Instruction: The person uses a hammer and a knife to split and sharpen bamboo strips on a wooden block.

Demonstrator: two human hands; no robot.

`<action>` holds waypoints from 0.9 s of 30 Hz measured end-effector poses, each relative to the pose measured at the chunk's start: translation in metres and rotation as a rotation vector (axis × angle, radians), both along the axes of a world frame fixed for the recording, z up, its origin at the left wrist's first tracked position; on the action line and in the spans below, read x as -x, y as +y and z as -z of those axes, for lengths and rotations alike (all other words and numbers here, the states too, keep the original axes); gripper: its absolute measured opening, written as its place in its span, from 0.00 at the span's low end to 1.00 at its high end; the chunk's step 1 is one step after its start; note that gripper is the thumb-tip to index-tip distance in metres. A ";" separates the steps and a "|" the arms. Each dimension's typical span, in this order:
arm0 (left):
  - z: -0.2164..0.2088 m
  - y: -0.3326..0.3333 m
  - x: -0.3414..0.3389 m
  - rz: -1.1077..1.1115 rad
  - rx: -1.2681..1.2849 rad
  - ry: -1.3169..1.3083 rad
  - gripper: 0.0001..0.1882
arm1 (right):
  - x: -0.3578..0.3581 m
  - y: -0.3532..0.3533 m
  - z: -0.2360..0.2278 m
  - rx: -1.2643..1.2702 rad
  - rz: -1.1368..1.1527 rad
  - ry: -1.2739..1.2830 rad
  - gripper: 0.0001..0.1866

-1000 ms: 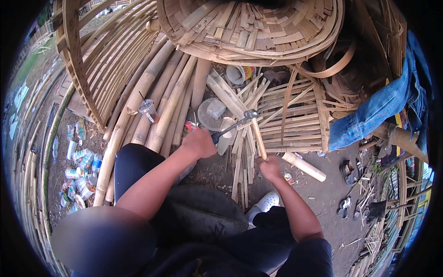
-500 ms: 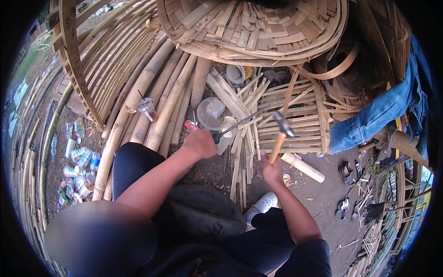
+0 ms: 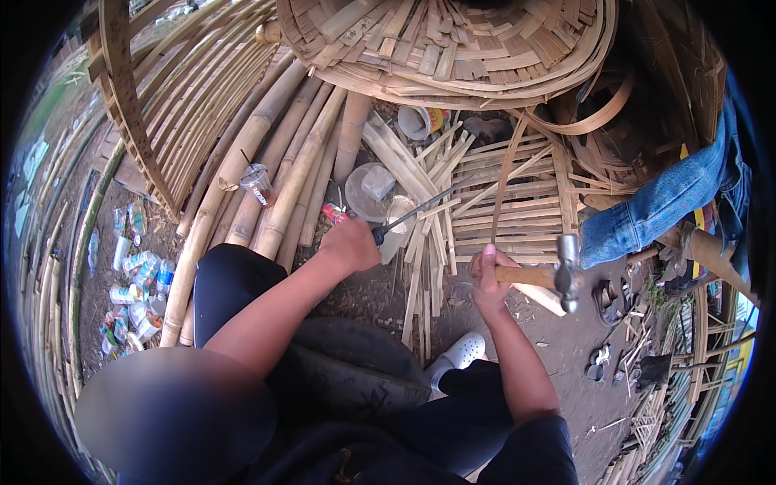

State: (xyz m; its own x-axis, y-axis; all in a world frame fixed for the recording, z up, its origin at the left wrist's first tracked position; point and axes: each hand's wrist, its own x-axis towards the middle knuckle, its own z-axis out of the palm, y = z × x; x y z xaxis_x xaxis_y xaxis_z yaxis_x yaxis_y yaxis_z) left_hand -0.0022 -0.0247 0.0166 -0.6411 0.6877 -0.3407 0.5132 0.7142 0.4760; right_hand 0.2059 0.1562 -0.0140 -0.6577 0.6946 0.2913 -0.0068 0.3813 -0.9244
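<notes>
My left hand [image 3: 350, 245] is closed around the dark handle of a long thin metal rod [image 3: 420, 207], which looks like a screwdriver. Its far end reaches over the bamboo slats, where the tip is hard to make out. My right hand [image 3: 490, 276] grips the wooden handle of a ball-peen hammer [image 3: 568, 273], with the head out to the right. A thin brown strip [image 3: 508, 174] runs down to the thumb of this hand; whether it is pinched there I cannot tell. Beyond both hands lies a slatted bamboo panel [image 3: 517, 194], with loose split strips [image 3: 416, 299] beside it.
A large woven bamboo basket [image 3: 453, 81] stands at the far side. Thick bamboo poles [image 3: 242, 153] lie to the left, with a plastic cup [image 3: 257, 184] on them. Blue denim [image 3: 647, 218] hangs at the right. Plastic litter [image 3: 141, 287] and sandals [image 3: 606, 303] are on the ground.
The hammer has swung from pointing away from me to pointing right. My right hand has shifted slightly right and up to the strip's lower end. The left hand has stayed nearly still.
</notes>
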 end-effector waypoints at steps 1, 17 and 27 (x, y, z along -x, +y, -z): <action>0.000 0.007 -0.003 0.016 -0.015 -0.003 0.19 | -0.012 0.010 0.043 0.006 0.111 -0.245 0.23; 0.004 -0.005 0.004 -0.034 0.024 -0.021 0.19 | 0.017 -0.010 -0.033 0.008 -0.145 0.307 0.23; -0.006 -0.013 0.007 -0.056 0.103 -0.033 0.19 | 0.008 0.010 -0.058 -0.008 0.071 -0.345 0.23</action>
